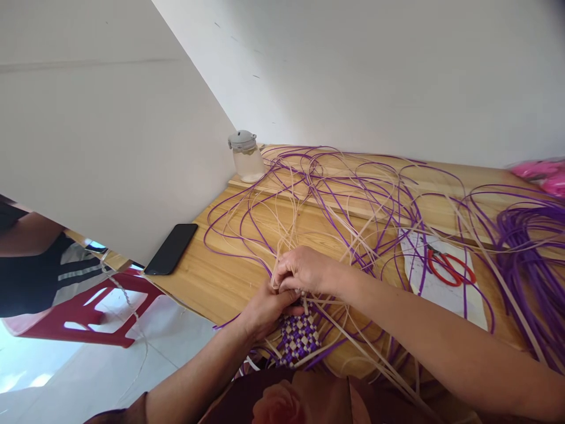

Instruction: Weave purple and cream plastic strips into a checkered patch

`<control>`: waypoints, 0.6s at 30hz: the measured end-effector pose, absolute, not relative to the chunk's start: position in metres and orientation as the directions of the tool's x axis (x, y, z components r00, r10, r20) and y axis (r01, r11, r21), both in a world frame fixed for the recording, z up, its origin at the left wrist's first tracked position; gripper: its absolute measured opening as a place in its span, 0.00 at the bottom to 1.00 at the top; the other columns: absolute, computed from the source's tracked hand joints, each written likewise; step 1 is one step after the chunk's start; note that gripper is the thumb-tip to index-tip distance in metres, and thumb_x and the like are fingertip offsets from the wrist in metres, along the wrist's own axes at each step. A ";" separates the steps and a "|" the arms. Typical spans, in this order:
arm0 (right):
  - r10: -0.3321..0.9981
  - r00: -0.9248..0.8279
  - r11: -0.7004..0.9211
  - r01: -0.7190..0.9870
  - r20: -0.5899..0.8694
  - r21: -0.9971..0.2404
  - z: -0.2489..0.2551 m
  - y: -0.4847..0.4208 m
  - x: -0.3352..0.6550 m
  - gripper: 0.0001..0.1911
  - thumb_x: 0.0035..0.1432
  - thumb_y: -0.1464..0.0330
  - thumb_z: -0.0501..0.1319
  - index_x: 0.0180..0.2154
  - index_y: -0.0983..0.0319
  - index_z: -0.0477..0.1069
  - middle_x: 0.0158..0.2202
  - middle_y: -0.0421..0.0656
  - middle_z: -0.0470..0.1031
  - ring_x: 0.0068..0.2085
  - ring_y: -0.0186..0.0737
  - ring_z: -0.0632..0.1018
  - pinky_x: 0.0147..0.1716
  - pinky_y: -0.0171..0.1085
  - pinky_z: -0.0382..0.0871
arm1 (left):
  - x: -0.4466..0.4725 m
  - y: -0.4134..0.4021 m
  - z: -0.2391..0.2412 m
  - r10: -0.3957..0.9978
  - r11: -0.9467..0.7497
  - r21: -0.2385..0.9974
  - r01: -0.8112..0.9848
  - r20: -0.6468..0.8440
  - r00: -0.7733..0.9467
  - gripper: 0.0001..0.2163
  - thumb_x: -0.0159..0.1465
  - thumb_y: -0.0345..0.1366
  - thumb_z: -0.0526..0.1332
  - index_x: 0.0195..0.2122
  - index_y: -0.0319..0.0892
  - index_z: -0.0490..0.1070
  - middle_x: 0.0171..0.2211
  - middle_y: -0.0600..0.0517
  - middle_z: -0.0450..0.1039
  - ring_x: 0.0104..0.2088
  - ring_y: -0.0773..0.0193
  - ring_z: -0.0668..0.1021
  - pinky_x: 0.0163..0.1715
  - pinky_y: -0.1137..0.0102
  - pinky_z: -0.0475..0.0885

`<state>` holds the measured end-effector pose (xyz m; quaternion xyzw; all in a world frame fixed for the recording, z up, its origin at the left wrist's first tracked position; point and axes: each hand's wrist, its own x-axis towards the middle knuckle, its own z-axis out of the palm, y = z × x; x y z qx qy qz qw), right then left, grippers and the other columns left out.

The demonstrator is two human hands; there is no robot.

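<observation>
2 hands are at work over the near edge of the wooden table (220, 277), close together and touching. My left hand (267, 309) sits lower, its fingers closed on the upper edge of the woven patch (299, 338), a small checkered piece in purple and cream lying at the table's near edge just in front of my body. My right hand (304, 271) lies just above and against the left, fingers pinched shut on a bunch of cream strips (282, 235) where they rise out of the weave. From the patch, long purple strips (353, 188) and cream ones fan out in loose loops over most of the tabletop, reaching the far wall. A thick bundle of purple strips (529, 247) lies along the right side. Red-handled scissors (450, 268) rest on a white sheet (441, 294) to the right of my right forearm, well apart from both hands. A black phone (171, 248) lies flat at the table's left edge. A clear jar with a grey lid (245, 156) stands upright at the far left corner against the wall. Something pink (541, 174) shows at the far right edge; I cannot tell what it is. A red plastic chair (92, 309) stands on the floor to the left, and another person's arm and dark clothing (26, 259) are beside it.
</observation>
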<state>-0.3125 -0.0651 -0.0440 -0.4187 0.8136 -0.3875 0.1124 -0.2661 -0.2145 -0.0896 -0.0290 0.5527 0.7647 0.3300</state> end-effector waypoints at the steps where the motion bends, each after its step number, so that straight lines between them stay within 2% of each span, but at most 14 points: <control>1: -0.763 -0.632 0.351 -0.579 0.133 -0.736 -0.044 -0.064 -0.313 0.07 0.52 0.78 0.62 0.32 0.63 0.78 0.35 0.40 0.79 0.37 0.32 0.77 0.37 0.29 0.65 | -0.266 -0.214 -0.091 0.481 -0.166 0.828 -0.535 -0.406 -0.777 0.17 0.52 0.37 0.71 0.42 0.40 0.73 0.39 0.47 0.75 0.39 0.61 0.77 0.30 0.73 0.76; 4: -0.703 -0.706 0.435 -0.523 0.086 -0.733 -0.039 -0.059 -0.308 0.05 0.55 0.73 0.62 0.32 0.62 0.78 0.33 0.39 0.79 0.34 0.32 0.76 0.34 0.30 0.63 | -0.267 -0.214 -0.094 0.518 -0.154 0.829 -0.539 -0.397 -0.758 0.15 0.52 0.38 0.70 0.40 0.39 0.75 0.37 0.47 0.76 0.38 0.63 0.77 0.31 0.74 0.74; 8: -0.457 -0.878 0.631 -0.434 0.143 -0.643 -0.026 -0.046 -0.279 0.07 0.61 0.68 0.58 0.34 0.61 0.75 0.31 0.39 0.76 0.32 0.33 0.73 0.33 0.32 0.61 | -0.267 -0.214 -0.092 0.534 -0.141 0.831 -0.537 -0.393 -0.749 0.12 0.51 0.41 0.71 0.30 0.36 0.77 0.31 0.49 0.75 0.31 0.67 0.75 0.30 0.75 0.74; 11: -0.308 -0.928 0.730 -0.371 0.208 -0.574 -0.026 -0.041 -0.246 0.05 0.62 0.70 0.57 0.34 0.61 0.71 0.33 0.41 0.73 0.35 0.35 0.72 0.36 0.34 0.62 | -0.267 -0.212 -0.091 0.520 -0.117 0.844 -0.524 -0.397 -0.756 0.13 0.49 0.42 0.72 0.29 0.36 0.77 0.28 0.50 0.74 0.28 0.69 0.74 0.29 0.75 0.73; 15: -0.277 -0.929 0.818 -0.362 0.244 -0.447 -0.044 -0.042 -0.212 0.04 0.59 0.73 0.59 0.37 0.61 0.70 0.39 0.44 0.72 0.43 0.43 0.70 0.45 0.41 0.62 | -0.265 -0.209 -0.096 0.479 -0.095 0.865 -0.493 -0.394 -0.784 0.13 0.51 0.43 0.70 0.29 0.38 0.77 0.27 0.52 0.74 0.28 0.69 0.74 0.29 0.75 0.72; 18: -0.289 -0.946 0.822 -0.323 0.146 -0.469 -0.059 -0.041 -0.207 0.04 0.59 0.73 0.58 0.37 0.61 0.70 0.36 0.43 0.72 0.40 0.42 0.71 0.42 0.40 0.64 | -0.263 -0.208 -0.100 0.448 -0.071 0.896 -0.438 -0.364 -0.816 0.13 0.53 0.44 0.69 0.29 0.38 0.76 0.27 0.52 0.74 0.27 0.69 0.74 0.30 0.75 0.73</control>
